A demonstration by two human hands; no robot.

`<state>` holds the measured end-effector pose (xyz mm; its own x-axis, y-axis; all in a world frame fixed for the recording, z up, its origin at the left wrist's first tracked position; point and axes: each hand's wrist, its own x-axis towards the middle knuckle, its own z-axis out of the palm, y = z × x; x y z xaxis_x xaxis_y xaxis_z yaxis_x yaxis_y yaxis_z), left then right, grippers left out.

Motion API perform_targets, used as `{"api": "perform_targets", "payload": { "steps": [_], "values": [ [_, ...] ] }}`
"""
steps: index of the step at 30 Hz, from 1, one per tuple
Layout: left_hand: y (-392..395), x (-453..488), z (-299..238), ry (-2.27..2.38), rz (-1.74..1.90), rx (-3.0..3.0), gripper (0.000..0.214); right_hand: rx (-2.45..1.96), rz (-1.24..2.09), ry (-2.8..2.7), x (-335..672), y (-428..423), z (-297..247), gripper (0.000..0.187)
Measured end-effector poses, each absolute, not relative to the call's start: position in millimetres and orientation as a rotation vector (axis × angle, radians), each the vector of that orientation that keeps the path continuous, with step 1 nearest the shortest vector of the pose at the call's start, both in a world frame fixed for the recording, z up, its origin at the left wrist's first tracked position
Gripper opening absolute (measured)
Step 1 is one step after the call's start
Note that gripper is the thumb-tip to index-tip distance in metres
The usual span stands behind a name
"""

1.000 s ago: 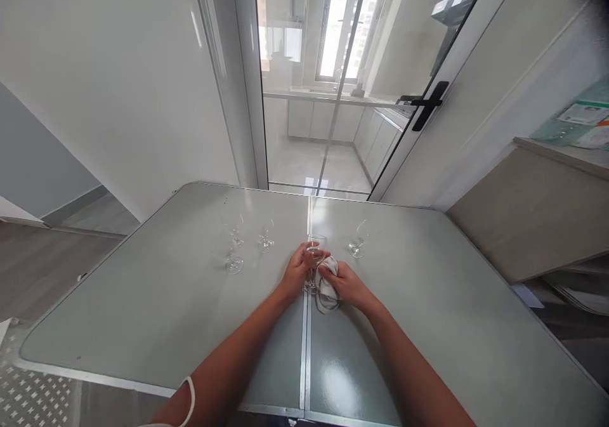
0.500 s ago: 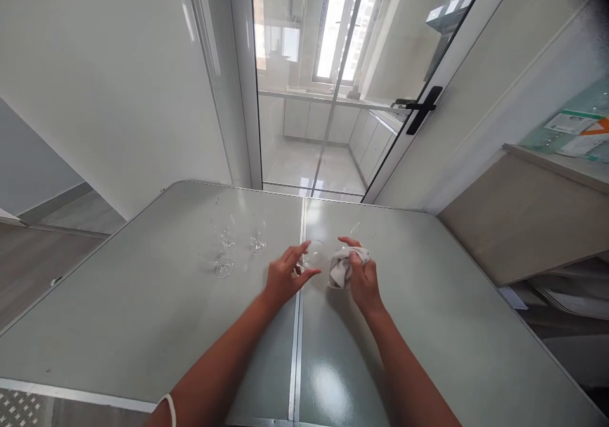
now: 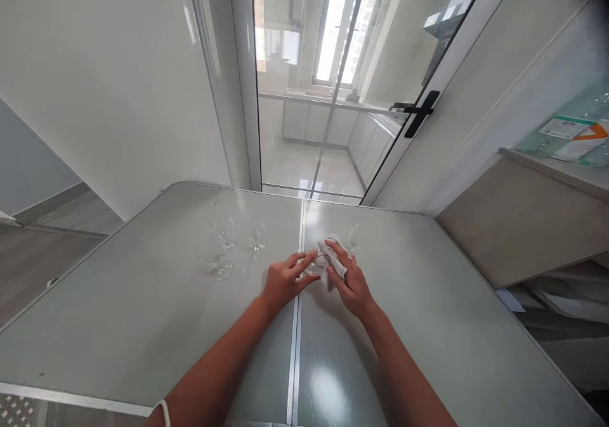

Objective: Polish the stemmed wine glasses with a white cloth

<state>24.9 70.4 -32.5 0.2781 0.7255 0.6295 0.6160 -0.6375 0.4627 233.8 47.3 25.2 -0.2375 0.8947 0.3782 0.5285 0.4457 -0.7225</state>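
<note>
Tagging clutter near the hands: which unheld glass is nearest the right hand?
The lone glass just beyond the right hand, right of the table seam; the three other unheld glasses stand grouped left of it.

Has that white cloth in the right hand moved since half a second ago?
Yes. The white cloth in the right hand has moved left, closer to the metal tabletop seam.

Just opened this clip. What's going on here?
A person at a table has their left hand around a clear glass, while their right hand holds a white cloth against it. Three other glasses stand on the left part of the table, and one more glass stands just beyond the right hand, partly hidden.
</note>
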Motion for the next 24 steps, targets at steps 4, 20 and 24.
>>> {"api": "perform_targets", "payload": {
  "steps": [4, 20, 24],
  "values": [
    [67.7, 23.8, -32.3, 1.137, 1.237, 2.407, 0.053, -1.122, 0.766, -1.962, 239.4, 48.9, 28.6, 0.048],
    [64.4, 30.1, -33.2, 1.081, 1.360, 2.225, 0.056, -1.158, 0.668, -2.010, 234.8, 48.7, 25.4, 0.055],
    [65.5, 29.9, -37.6, 1.062, 1.365, 2.329, 0.060, -1.192, 0.880, -1.950, 230.0, 47.6, 30.1, 0.052]
  ]
}}
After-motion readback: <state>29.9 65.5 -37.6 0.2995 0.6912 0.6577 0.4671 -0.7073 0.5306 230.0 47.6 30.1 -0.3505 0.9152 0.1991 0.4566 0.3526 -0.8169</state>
